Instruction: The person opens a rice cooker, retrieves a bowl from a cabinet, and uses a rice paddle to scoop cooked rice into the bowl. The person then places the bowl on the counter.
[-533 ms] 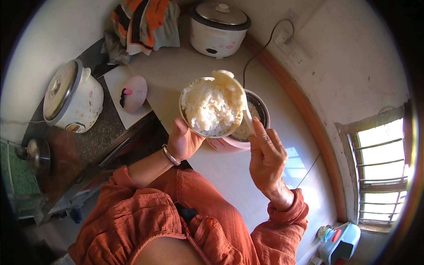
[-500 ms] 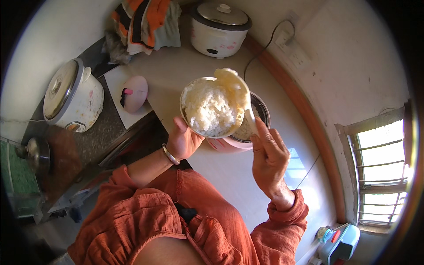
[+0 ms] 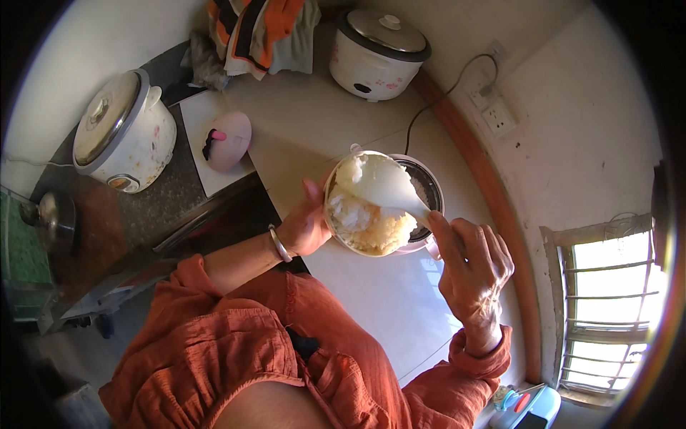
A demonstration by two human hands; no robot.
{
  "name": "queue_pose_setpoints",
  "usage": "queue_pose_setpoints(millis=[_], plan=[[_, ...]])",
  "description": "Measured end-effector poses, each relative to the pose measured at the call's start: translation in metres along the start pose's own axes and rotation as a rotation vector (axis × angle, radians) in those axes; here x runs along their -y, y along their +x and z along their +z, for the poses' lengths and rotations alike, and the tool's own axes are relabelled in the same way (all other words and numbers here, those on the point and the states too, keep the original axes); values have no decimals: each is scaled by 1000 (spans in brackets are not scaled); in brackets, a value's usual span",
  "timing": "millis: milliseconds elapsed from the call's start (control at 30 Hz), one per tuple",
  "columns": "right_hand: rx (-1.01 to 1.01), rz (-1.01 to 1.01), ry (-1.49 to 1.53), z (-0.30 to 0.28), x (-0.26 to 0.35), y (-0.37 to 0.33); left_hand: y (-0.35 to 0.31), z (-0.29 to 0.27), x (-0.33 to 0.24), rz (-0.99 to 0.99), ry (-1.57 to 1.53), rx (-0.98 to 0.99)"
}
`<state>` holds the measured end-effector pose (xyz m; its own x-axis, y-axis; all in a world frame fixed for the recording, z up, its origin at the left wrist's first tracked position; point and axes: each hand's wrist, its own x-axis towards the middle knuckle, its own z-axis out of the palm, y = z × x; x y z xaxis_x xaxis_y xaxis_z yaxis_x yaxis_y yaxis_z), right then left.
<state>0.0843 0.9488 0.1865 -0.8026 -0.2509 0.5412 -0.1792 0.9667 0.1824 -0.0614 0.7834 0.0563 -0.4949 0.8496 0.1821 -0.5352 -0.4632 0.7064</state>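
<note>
My left hand (image 3: pixel 306 223) is closed round the side of a bowl (image 3: pixel 330 227) heaped with cooked rice (image 3: pixel 375 227). In my right hand (image 3: pixel 475 272) is the handle of a pale rice paddle (image 3: pixel 389 187), whose broad blade lies against the rice in the bowl. Part of the rice has a yellowish, browned look. Behind and partly under the bowl stands a small pink cooker (image 3: pixel 437 187) with a dark inner pot; the bowl hides much of it. The fingers of my left hand beneath the bowl are out of sight.
White rice cookers stand at the back (image 3: pixel 375 61) and left (image 3: pixel 128 136). A pink lid (image 3: pixel 230 141) lies on a white board (image 3: pixel 196 114). A striped cloth (image 3: pixel 264 36) hangs at the back. A cable (image 3: pixel 446 93) runs to a wall socket (image 3: pixel 498 116). A barred window (image 3: pixel 611 300) is right.
The paddle has turned over and come down onto the rice, its blade now flat over the bowl. Browned rice shows on top. Both hands and the bowl sit slightly further right.
</note>
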Motion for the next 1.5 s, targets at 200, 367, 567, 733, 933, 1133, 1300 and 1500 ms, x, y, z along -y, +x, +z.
queue_pose_setpoints(millis=[200,367,567,733,933,1133,1300,1500], plan=[[112,47,76,-3,-5,-4,-1,1,-1,-153,-5,-105],[-2,284,377,1,-4,-6,0,4,-5,-230,-6,-169],[4,-45,24,-3,-1,-2,3,21,-16,-269,10,-166],[90,-130,-25,-5,-4,-8,2,7,-12,-270,-20,-1],[103,167,265,4,-6,-19,-3,4,-7,-346,-107,35],[-9,595,743,0,-4,-22,-3,-5,-14,-272,-77,181],[-160,257,389,11,-14,-22,8,-16,3,-246,-527,418],[-82,92,296,6,-18,-20,9,2,-7,-286,-134,66]])
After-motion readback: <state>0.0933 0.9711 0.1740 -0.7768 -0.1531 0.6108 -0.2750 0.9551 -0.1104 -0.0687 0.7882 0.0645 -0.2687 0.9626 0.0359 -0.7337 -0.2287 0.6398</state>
